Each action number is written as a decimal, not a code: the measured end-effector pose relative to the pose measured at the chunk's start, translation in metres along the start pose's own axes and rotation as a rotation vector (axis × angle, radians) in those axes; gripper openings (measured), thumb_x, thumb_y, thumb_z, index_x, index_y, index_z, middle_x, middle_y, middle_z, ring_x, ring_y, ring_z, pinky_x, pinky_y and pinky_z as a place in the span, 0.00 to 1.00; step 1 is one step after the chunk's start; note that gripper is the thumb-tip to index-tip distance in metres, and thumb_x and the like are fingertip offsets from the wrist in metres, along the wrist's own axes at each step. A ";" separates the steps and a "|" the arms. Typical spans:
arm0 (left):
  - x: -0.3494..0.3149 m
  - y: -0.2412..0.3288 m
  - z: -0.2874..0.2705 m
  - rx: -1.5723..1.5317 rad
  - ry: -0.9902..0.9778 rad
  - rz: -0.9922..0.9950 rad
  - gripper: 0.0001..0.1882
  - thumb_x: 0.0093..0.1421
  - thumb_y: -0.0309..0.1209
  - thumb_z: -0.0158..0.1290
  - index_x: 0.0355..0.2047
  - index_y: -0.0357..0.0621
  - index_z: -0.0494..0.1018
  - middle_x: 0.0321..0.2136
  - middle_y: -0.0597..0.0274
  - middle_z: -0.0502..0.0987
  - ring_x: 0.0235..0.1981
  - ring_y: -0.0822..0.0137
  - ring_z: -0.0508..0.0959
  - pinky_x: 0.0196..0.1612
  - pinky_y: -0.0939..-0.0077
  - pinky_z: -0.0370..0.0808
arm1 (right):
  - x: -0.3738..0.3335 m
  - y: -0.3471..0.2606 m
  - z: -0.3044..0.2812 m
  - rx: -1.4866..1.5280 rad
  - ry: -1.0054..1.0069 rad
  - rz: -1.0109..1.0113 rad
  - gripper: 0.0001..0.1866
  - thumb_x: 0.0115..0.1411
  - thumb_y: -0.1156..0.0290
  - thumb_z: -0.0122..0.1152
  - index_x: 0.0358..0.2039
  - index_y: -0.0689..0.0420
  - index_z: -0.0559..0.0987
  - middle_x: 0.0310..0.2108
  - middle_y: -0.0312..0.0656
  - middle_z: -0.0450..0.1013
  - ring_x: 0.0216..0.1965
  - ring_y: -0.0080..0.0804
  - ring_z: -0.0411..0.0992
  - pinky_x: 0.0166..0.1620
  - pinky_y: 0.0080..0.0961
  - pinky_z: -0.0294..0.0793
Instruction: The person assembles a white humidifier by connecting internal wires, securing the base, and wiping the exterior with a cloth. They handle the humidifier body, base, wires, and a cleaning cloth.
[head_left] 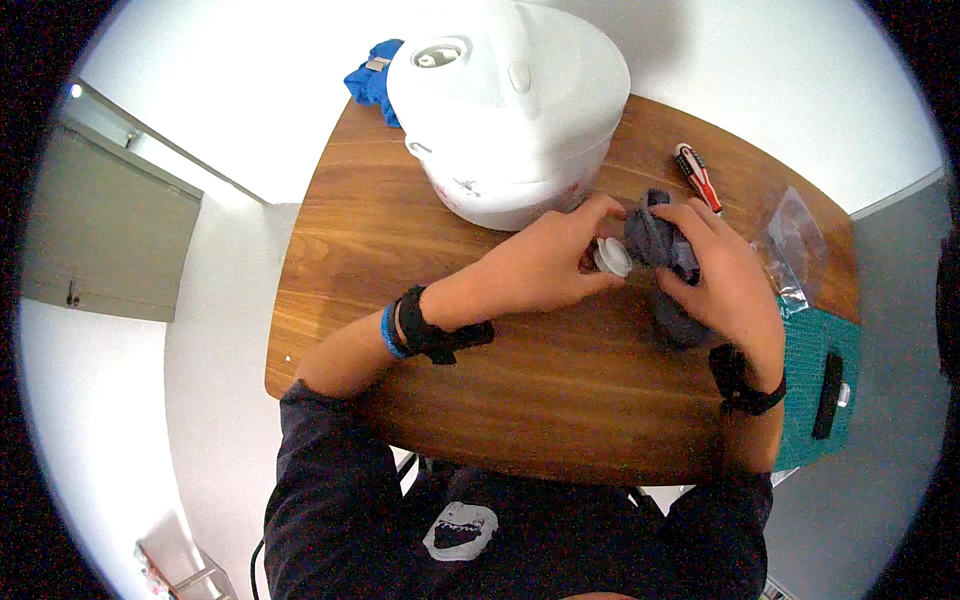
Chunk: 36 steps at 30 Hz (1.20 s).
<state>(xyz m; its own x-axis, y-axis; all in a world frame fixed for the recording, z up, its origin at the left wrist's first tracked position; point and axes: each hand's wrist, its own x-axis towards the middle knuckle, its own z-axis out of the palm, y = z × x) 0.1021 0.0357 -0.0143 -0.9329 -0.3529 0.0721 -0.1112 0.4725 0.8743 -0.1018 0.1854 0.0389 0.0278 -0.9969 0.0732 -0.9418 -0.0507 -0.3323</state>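
Note:
Over the middle of the wooden table, my left hand (560,255) is closed around a small white round cap (612,258), its pale disc facing to the right. My right hand (722,262) grips a dark grey cloth (652,236), bunched up between thumb and fingers, with a fold hanging down below. Cap and cloth are close together; a narrow gap seems to lie between them. Just beyond my hands stands a large white rice cooker (500,130) with its lid down. A recessed oval vent opening (441,54) shows on top of the lid.
A red and black hand tool (697,176) lies behind my right hand. Clear plastic packaging (795,240) and a green cutting mat (805,385) with a black strip (828,396) are at the right. Blue cloth (375,82) sits beside the cooker; a wall rises behind.

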 end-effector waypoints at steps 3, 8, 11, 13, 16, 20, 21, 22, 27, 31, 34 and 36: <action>0.001 0.000 0.003 -0.004 -0.006 -0.004 0.36 0.63 0.31 0.68 0.65 0.41 0.60 0.47 0.45 0.85 0.45 0.53 0.86 0.48 0.61 0.82 | -0.001 -0.012 0.009 0.069 0.024 -0.039 0.31 0.59 0.66 0.73 0.60 0.59 0.72 0.53 0.57 0.76 0.54 0.63 0.76 0.55 0.50 0.79; -0.004 0.002 -0.004 0.021 -0.009 0.011 0.37 0.62 0.32 0.68 0.63 0.39 0.59 0.47 0.44 0.84 0.43 0.51 0.87 0.47 0.59 0.82 | -0.002 -0.017 0.000 0.054 -0.231 0.122 0.29 0.59 0.65 0.73 0.58 0.58 0.72 0.54 0.57 0.76 0.53 0.64 0.77 0.54 0.50 0.79; -0.002 0.003 -0.007 0.091 -0.019 0.047 0.36 0.61 0.32 0.68 0.61 0.38 0.58 0.43 0.41 0.84 0.44 0.46 0.86 0.46 0.56 0.81 | -0.007 -0.014 0.002 0.089 -0.064 -0.026 0.27 0.60 0.64 0.73 0.55 0.57 0.72 0.51 0.56 0.78 0.52 0.63 0.77 0.53 0.51 0.79; -0.001 -0.005 0.000 0.061 -0.011 0.203 0.34 0.61 0.30 0.67 0.58 0.37 0.57 0.37 0.36 0.84 0.41 0.39 0.85 0.41 0.52 0.80 | -0.007 -0.015 0.004 0.120 0.008 -0.103 0.26 0.60 0.64 0.73 0.54 0.57 0.73 0.49 0.55 0.79 0.51 0.62 0.78 0.52 0.51 0.80; -0.002 -0.001 0.004 0.055 -0.015 0.127 0.35 0.60 0.30 0.68 0.58 0.36 0.57 0.37 0.36 0.84 0.42 0.38 0.85 0.41 0.52 0.80 | -0.004 -0.017 0.004 0.099 -0.075 -0.113 0.26 0.60 0.62 0.73 0.54 0.55 0.73 0.46 0.54 0.80 0.50 0.61 0.79 0.51 0.51 0.80; 0.000 -0.002 0.004 0.183 -0.173 0.018 0.34 0.61 0.31 0.68 0.60 0.37 0.59 0.45 0.36 0.81 0.49 0.38 0.83 0.48 0.49 0.80 | -0.010 -0.010 0.000 -0.069 -0.240 -0.012 0.26 0.59 0.59 0.74 0.53 0.55 0.75 0.41 0.53 0.81 0.46 0.60 0.80 0.48 0.52 0.81; 0.000 -0.005 0.003 0.216 -0.215 0.039 0.33 0.62 0.32 0.67 0.61 0.38 0.61 0.50 0.37 0.80 0.53 0.39 0.81 0.52 0.49 0.79 | -0.011 -0.008 0.000 -0.120 -0.290 0.029 0.26 0.58 0.59 0.74 0.53 0.55 0.75 0.40 0.53 0.82 0.46 0.59 0.81 0.47 0.52 0.81; 0.000 -0.007 0.001 0.250 -0.254 0.057 0.32 0.63 0.33 0.66 0.62 0.39 0.63 0.55 0.37 0.79 0.57 0.41 0.80 0.56 0.49 0.78 | -0.013 -0.002 0.006 -0.146 -0.257 0.027 0.26 0.58 0.58 0.74 0.52 0.55 0.76 0.39 0.53 0.82 0.45 0.59 0.81 0.47 0.52 0.82; -0.016 -0.007 -0.011 0.589 -0.225 0.397 0.24 0.65 0.32 0.63 0.58 0.38 0.69 0.59 0.41 0.76 0.58 0.41 0.78 0.58 0.52 0.79 | -0.017 0.018 0.023 -0.193 -0.242 0.102 0.26 0.57 0.61 0.75 0.50 0.59 0.74 0.41 0.55 0.80 0.46 0.61 0.79 0.47 0.53 0.80; -0.047 0.042 -0.038 0.527 -0.205 0.404 0.17 0.67 0.32 0.61 0.52 0.37 0.75 0.54 0.45 0.80 0.52 0.44 0.82 0.54 0.57 0.81 | -0.016 0.021 0.029 -0.146 -0.257 0.074 0.26 0.57 0.61 0.75 0.49 0.59 0.73 0.42 0.55 0.79 0.46 0.61 0.79 0.47 0.52 0.80; -0.058 0.083 -0.081 0.589 -0.190 0.234 0.12 0.67 0.32 0.62 0.45 0.37 0.80 0.46 0.50 0.85 0.45 0.50 0.86 0.49 0.61 0.83 | -0.016 0.022 0.030 -0.154 -0.261 0.083 0.25 0.57 0.62 0.75 0.48 0.59 0.73 0.43 0.55 0.79 0.47 0.61 0.79 0.47 0.52 0.80; -0.069 0.086 -0.100 0.670 0.213 0.226 0.07 0.67 0.29 0.62 0.41 0.38 0.83 0.40 0.55 0.87 0.41 0.57 0.87 0.47 0.64 0.83 | -0.014 0.021 0.034 -0.152 -0.240 0.063 0.25 0.57 0.62 0.75 0.48 0.59 0.73 0.43 0.54 0.79 0.46 0.61 0.79 0.47 0.52 0.80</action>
<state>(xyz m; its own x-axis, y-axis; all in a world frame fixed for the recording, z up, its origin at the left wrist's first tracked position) 0.1917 0.0199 0.1038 -0.8789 -0.3053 0.3665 -0.1732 0.9202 0.3511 -0.1101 0.1965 -0.0012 0.0286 -0.9844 -0.1737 -0.9831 0.0037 -0.1831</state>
